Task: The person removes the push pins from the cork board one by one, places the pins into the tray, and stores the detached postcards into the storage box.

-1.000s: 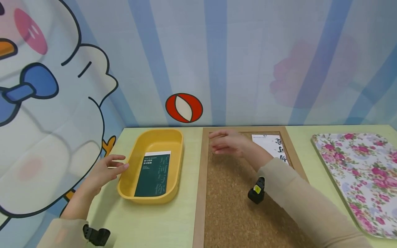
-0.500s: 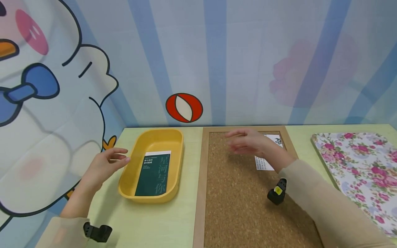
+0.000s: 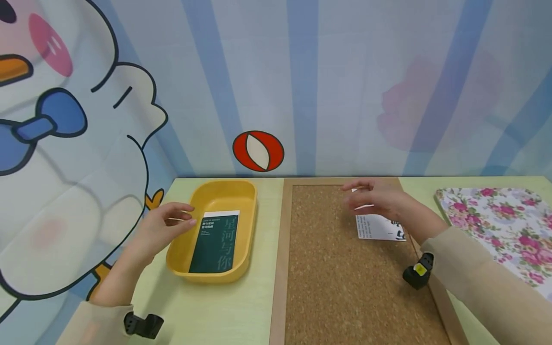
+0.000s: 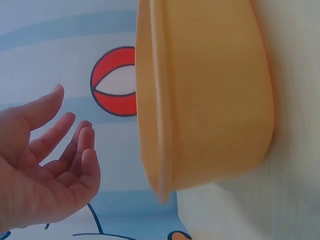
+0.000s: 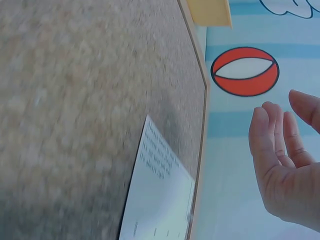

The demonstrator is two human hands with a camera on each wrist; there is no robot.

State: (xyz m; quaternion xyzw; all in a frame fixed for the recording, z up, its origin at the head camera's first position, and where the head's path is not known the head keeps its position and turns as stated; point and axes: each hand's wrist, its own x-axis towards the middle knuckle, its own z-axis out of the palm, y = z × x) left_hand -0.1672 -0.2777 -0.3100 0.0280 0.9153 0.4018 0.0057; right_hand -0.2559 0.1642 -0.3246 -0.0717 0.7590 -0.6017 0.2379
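My left hand (image 3: 164,232), fingers loosely bent and holding nothing, hovers at the left rim of a yellow plastic tray (image 3: 178,261). In the left wrist view the hand (image 4: 55,170) is apart from the tray's wall (image 4: 215,100). A dark green card (image 3: 214,247) with a white top strip and pale lettering lies inside the tray. Over the far right of a wood-framed cork board (image 3: 340,287), my right hand (image 3: 379,201) hangs with relaxed fingers and nothing in them. Beneath it, partly hidden, lies a white card (image 3: 373,229) with black writing, also visible as a card (image 5: 157,200) in the right wrist view.
A flower-patterned tray (image 3: 504,225) lies to the right of the board, partly behind my right sleeve (image 3: 483,278). The pale yellow tabletop (image 3: 224,311) ends at a printed cloth backdrop (image 3: 345,96) with cartoon figures. Each wrist carries a small black camera (image 3: 418,270).
My right hand has moved rightward across the cork board to above the white card. My left hand has drifted slightly right, to the yellow tray's rim. The cards have stayed in place.
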